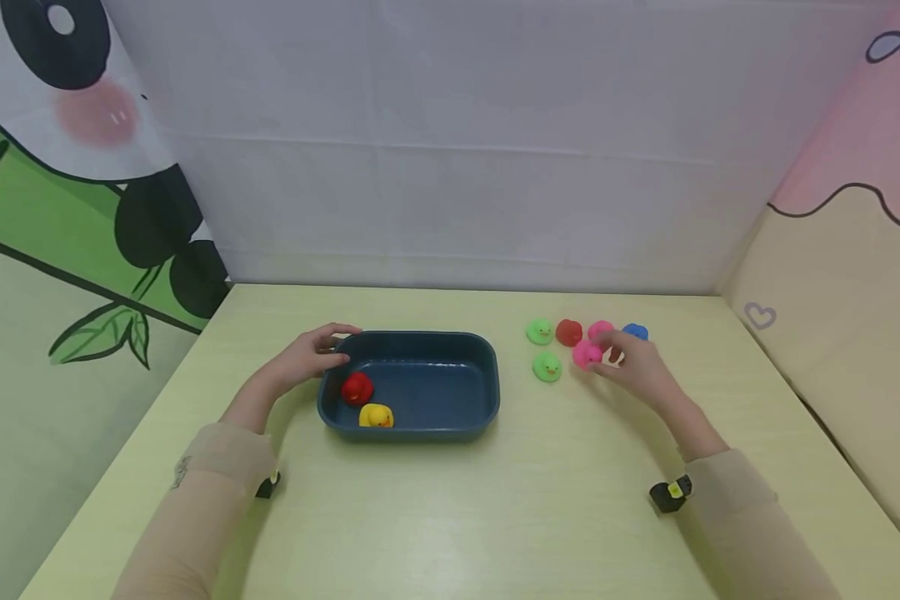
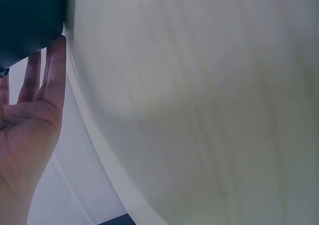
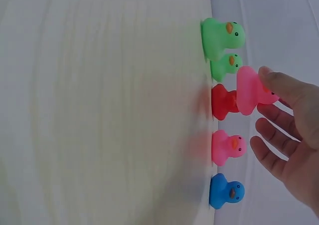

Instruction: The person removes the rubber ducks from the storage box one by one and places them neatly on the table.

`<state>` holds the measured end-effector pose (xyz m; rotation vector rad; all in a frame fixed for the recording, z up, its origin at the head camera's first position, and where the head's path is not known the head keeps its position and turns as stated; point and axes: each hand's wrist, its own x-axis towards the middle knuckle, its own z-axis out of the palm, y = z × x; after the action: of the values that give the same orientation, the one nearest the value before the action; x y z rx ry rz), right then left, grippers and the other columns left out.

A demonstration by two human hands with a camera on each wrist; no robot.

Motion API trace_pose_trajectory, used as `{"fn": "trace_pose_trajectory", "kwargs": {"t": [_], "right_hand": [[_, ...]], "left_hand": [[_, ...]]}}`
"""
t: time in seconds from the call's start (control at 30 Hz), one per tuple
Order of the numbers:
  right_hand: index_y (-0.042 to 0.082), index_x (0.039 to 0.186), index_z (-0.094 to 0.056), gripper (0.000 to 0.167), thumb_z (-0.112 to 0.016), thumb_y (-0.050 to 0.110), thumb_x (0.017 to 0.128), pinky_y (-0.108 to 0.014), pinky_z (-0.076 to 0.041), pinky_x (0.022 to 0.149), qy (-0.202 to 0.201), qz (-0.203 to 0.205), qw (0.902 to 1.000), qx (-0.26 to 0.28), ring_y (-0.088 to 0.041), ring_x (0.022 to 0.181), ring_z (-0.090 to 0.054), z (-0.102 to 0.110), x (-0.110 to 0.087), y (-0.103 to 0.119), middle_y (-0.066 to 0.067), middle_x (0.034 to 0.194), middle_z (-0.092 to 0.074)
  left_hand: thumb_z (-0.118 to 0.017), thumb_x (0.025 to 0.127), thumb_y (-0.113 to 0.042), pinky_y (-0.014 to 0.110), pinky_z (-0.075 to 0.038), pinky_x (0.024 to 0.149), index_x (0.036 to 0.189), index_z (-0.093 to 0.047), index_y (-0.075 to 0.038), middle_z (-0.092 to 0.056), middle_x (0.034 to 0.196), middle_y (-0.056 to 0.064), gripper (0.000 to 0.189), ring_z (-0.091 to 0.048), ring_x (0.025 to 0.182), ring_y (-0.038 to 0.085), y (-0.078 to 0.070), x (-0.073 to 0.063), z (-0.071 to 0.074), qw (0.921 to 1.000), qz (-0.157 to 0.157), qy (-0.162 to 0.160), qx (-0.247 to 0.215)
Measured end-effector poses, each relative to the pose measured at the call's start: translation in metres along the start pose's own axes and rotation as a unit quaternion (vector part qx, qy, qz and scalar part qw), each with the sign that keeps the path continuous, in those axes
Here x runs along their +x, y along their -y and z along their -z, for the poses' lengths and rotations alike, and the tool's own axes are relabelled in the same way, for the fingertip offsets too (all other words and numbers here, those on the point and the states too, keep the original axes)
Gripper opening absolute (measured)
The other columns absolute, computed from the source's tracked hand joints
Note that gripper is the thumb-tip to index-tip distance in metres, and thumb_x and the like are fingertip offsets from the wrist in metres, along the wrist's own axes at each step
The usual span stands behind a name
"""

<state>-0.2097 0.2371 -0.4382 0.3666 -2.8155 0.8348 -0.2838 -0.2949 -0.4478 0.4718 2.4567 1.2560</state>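
Pink toy duck [image 1: 587, 354] is pinched between thumb and forefinger of the right hand [image 1: 637, 367], the remaining fingers loosely bent; the right wrist view shows it lifted off the worktop [image 1: 450, 517], toward the far right corner. Near it stand a front green duck [image 1: 547, 367] and, left to right along the far edge, a rear green duck [image 1: 540, 331], a red duck [image 1: 569, 332], a second pink duck [image 1: 602, 327] and a blue duck [image 1: 635, 332] partly hidden by the hand.

Left of these, well apart, sits a dark blue tray [image 1: 438, 387]. The left hand [image 1: 307, 362], its fingers nearly straight, touches its far left corner. Inside, toward the tray's left end, lie a darker red duck [image 1: 357, 388] and, by the near wall, a yellow duck [image 1: 376, 415]. White cloth [image 1: 457, 200] rises behind the worktop's far edge; a cartoon print [image 1: 82, 192] covers the left side.
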Motion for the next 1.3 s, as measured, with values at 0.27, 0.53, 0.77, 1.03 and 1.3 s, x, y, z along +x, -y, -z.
{"fn": "trace_pose_trajectory", "kwargs": {"t": [0.27,0.53,0.77,1.03,1.3], "right_hand": [[0.007,0.108,-0.064,0.031,-0.075,0.016,0.080,-0.025,-0.044,0.061,0.040,-0.008,0.9992,0.007,-0.023,0.083,-0.051,-0.007,0.003,-0.001,-0.005,0.091,-0.061],[0.006,0.105,-0.064,0.030,-0.076,0.016,0.079,-0.026,-0.044,0.063,0.066,-0.022,0.9975,0.010,-0.024,0.082,-0.053,-0.007,0.004,0.001,-0.005,0.090,-0.061],[0.005,0.103,-0.063,0.030,-0.077,0.014,0.078,-0.026,-0.045,0.064,0.077,-0.020,0.9967,0.015,-0.023,0.079,-0.053,-0.008,0.006,-0.001,-0.007,0.090,-0.060],[0.005,0.105,-0.062,0.031,-0.076,0.014,0.079,-0.026,-0.045,0.063,0.086,-0.023,0.9956,0.027,-0.025,0.080,-0.052,-0.008,0.007,-0.001,-0.008,0.095,-0.059],[0.003,0.118,-0.059,0.041,-0.073,0.017,0.082,-0.028,-0.046,0.064,0.095,-0.017,0.9952,0.017,-0.027,0.088,-0.052,0.001,0.005,0.007,-0.010,0.104,-0.060]], "left_hand": [[-0.060,0.093,-0.025,0.054,-0.047,0.091,0.138,-0.043,-0.026,-0.037,0.145,0.020,0.048,-0.040,0.128,0.043,-0.005,-0.002,0.000,0.9999,0.009,-0.003,0.003],[-0.061,0.092,-0.027,0.053,-0.048,0.090,0.137,-0.043,-0.027,-0.038,0.144,0.020,0.048,-0.043,0.126,0.042,-0.001,0.000,0.000,1.0000,0.006,-0.002,-0.001],[-0.061,0.092,-0.025,0.055,-0.048,0.089,0.139,-0.042,-0.022,-0.038,0.144,0.023,0.051,-0.044,0.124,0.044,-0.003,-0.001,0.001,0.9999,-0.004,0.001,-0.010],[-0.061,0.092,-0.026,0.054,-0.047,0.091,0.138,-0.042,-0.025,-0.037,0.145,0.021,0.049,-0.041,0.127,0.043,0.000,0.001,0.001,1.0000,0.005,-0.001,0.002],[-0.060,0.092,-0.025,0.054,-0.047,0.091,0.137,-0.042,-0.027,-0.037,0.145,0.020,0.048,-0.041,0.127,0.042,-0.002,0.000,0.001,0.9999,0.012,-0.002,0.005]]}}
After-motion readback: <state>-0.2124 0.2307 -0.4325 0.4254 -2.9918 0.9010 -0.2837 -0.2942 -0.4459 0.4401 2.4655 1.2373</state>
